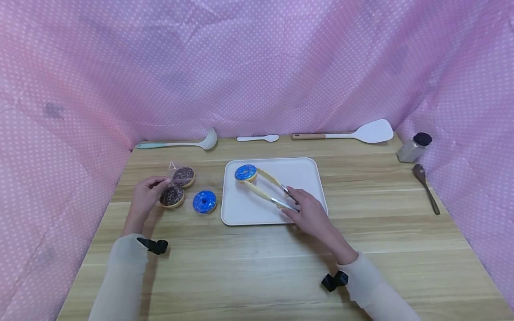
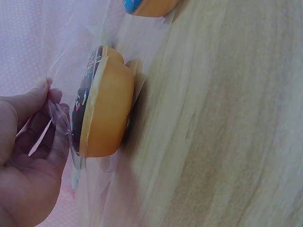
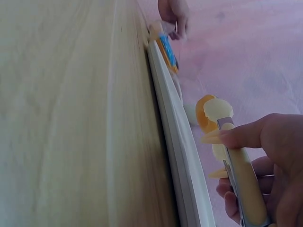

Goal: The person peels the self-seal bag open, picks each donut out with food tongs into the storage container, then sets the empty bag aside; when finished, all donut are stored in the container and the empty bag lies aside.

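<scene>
My right hand (image 1: 307,211) grips a pair of tongs (image 1: 270,189) over a white tray (image 1: 301,174). The tong tips clasp a blue-iced doughnut (image 1: 246,172) at the tray's far left corner. In the right wrist view the tongs (image 3: 241,175) run out from my fingers to that doughnut (image 3: 206,116). My left hand (image 1: 146,196) pinches the edge of a clear plastic bag (image 2: 52,111) that holds two chocolate-iced doughnuts (image 1: 172,196) (image 1: 184,176). A second blue-iced doughnut (image 1: 205,201) lies on the wooden table between the bag and the tray.
Along the table's back edge lie a ladle (image 1: 178,143), a small white spoon (image 1: 259,138) and a white spatula (image 1: 353,133). A jar with a dark lid (image 1: 414,147) and a brown spoon (image 1: 426,187) sit at the right. Pink dotted cloth walls surround the table.
</scene>
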A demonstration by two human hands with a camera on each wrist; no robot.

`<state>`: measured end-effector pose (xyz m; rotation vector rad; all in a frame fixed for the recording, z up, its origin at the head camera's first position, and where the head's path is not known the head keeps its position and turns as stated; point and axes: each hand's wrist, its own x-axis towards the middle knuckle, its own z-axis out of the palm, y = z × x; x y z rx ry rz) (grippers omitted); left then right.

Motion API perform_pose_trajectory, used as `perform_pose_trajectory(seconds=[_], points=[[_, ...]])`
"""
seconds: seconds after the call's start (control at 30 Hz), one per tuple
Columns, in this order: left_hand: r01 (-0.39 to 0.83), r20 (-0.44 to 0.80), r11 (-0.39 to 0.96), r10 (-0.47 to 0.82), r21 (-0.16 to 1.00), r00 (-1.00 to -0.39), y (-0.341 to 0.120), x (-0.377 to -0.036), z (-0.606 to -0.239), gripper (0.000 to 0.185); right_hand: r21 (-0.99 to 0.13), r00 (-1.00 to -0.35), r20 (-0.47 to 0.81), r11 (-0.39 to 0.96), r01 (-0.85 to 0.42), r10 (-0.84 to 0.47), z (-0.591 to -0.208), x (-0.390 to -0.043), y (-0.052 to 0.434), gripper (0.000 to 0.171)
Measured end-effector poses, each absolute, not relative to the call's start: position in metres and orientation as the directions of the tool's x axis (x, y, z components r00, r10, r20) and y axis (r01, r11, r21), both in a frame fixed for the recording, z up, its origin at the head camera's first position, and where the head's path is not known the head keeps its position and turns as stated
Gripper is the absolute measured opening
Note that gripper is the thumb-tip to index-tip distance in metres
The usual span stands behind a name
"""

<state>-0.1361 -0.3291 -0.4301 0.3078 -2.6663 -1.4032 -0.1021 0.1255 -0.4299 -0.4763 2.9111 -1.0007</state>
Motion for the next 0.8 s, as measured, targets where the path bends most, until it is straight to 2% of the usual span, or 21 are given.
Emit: perform_pose_trajectory(seconds=[0.33,0.8], points=[[-0.148,-0.019,0.556,-0.231,0.818,-0.973,-0.330,-0.133,-0.428,0.039,-0.524,-0.956,0.118,0.801,-0.289,-0.268,-0.438,-0.119,0.140,0.064],[-0.155,-0.033,0.544,-0.227,0.825,-0.973,-0.332,-0.135,-0.429,0.042,-0.485,-0.963,0.028,0.839,-0.249,-0.269,-0.431,-0.115,0.148,0.068]])
